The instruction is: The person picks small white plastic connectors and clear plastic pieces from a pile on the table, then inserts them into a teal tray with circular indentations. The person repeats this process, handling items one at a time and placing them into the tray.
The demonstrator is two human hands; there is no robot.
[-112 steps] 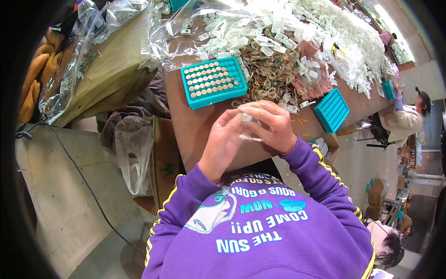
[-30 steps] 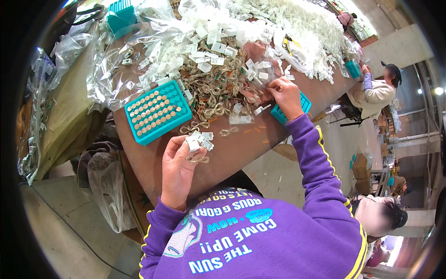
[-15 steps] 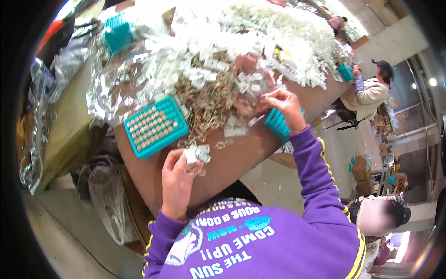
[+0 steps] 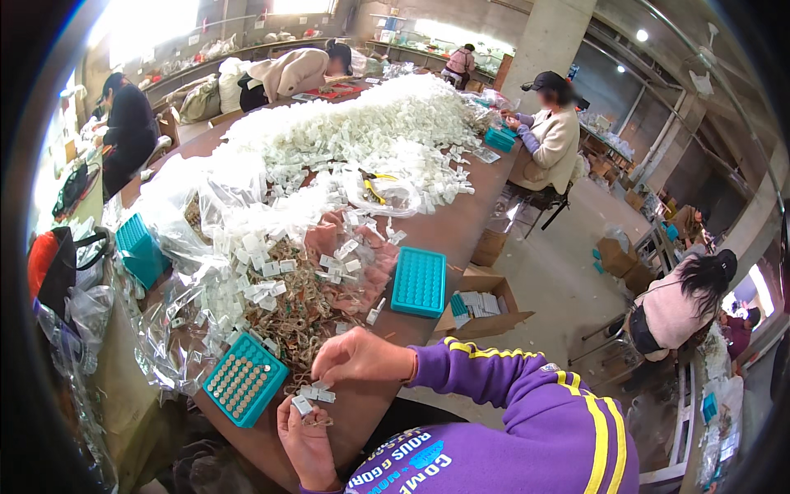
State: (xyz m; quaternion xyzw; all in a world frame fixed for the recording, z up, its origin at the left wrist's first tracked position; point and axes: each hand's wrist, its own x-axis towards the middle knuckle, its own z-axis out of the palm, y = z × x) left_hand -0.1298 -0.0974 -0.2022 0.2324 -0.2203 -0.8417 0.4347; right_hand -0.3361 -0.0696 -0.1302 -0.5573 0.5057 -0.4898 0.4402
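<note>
My left hand [image 4: 304, 445] is closed around several small white tags [image 4: 313, 394], with thin, pale strands hanging beneath them. Just above these tags, my right hand [image 4: 358, 359] comes in from the right with fingertips pinched together; whatever lies between them is too small to make out. To the left of my hands is a teal tray [image 4: 267, 393] holding rows of round beige pieces [image 4: 239, 380]. Beyond my hands spreads a tangled brown heap of strands [image 4: 298, 317], mixed with loose white tags [image 4: 265, 291].
Another teal tray [image 4: 418, 281] lies at the table's right edge, by a cardboard box [image 4: 502, 321]. Teal stacked trays [image 4: 141, 251] stand at the left. A large white heap [image 4: 354, 123], yellow-handled pliers [image 4: 372, 191] and clear plastic bags fill the table. A person [image 4: 547, 136] sits at the far right.
My right hand has come from the right side of the heap to beside my left hand. The view has swung up, showing more of the room. My left hand still holds the white tags.
</note>
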